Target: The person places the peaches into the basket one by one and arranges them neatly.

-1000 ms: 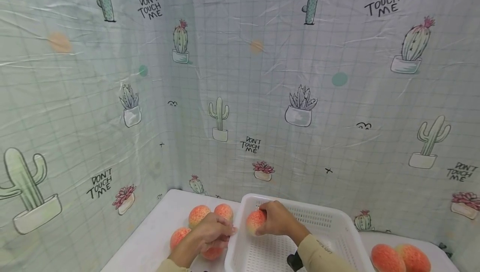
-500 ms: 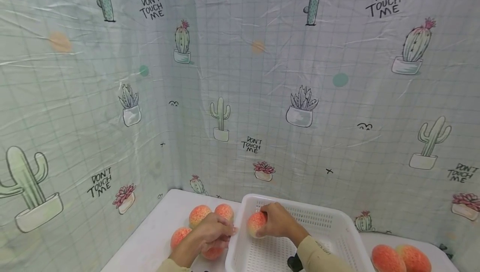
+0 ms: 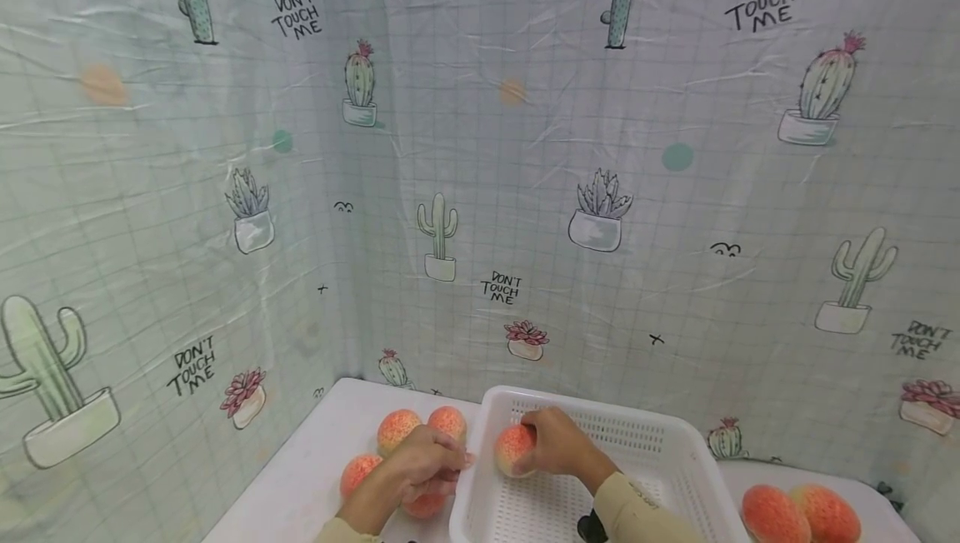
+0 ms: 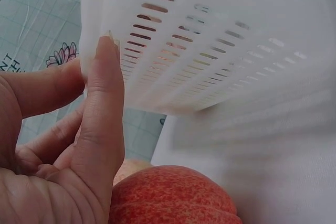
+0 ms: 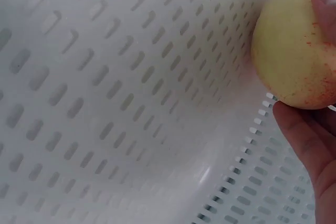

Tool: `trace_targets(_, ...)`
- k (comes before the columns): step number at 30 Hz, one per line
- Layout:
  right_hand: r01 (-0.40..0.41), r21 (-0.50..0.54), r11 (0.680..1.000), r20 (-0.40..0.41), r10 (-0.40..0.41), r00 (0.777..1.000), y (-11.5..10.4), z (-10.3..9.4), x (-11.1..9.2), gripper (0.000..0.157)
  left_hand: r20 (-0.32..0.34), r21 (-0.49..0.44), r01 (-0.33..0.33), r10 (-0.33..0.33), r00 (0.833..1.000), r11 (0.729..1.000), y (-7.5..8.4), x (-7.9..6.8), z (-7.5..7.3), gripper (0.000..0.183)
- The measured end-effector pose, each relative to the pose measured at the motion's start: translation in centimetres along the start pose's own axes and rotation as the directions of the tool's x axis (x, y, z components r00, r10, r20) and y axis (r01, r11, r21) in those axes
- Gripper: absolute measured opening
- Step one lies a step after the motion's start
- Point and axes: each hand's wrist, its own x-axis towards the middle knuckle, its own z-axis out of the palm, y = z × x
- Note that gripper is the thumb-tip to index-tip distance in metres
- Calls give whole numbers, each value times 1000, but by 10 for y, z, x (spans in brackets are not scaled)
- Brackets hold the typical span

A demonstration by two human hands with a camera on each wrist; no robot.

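A white perforated plastic basket (image 3: 615, 408) stands on the table. My right hand (image 3: 558, 443) grips a red-and-yellow peach (image 3: 512, 450) inside it, near the left wall. In the right wrist view, thumb and fingers hold the peach (image 5: 289, 45) from opposite sides, close to the slotted wall. My left hand (image 3: 427, 461) pinches the basket's left edge; the left wrist view has its thumb and a finger at the edge of the wall (image 4: 210, 3). Beneath that hand lies a red peach (image 4: 173, 195). How far the right fingers reach around the fruit is partly hidden.
Several peaches lie left of the basket, such as one at the back (image 3: 399, 428) and one by the left forearm (image 3: 360, 473). Two more peaches (image 3: 776, 514) sit to its right. A patterned curtain (image 3: 480, 151) hangs behind the white table (image 3: 292, 476).
My right hand and the peach in it have come slightly down and towards me within the basket. The left hand stays at the basket's edge.
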Motion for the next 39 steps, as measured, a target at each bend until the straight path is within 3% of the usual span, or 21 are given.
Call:
trace_targets(5,10,14,1000,-6,-10,1000,3,-4,-6,57,11,-2,-1,1,1000,1000,0,0,1,9)
trace_targets(10,-33,78,996,20,31,999,3,-13,-11,61,11,-13,-10,10,1000,1000,-1,-1,1,11)
trace_targets(18,-110,184,977,3,111,994,9,-48,-32,58,45,-32,-22,24,999,999,-2,-1,5,13)
trace_targets(25,-288,244,926,-63,311,948,17,-84,-47,62,51,-33,-32,34,998,999,-1,1,0,13)
trace_targets(34,-229,206,951,-169,265,949,38,-135,-85,65,45,-46,-28,30,999,999,0,-1,-8,13)
trace_targets(39,-323,206,924,-183,360,915,59,-158,-119,69,60,-47,-16,19,998,999,-2,1,-6,11)
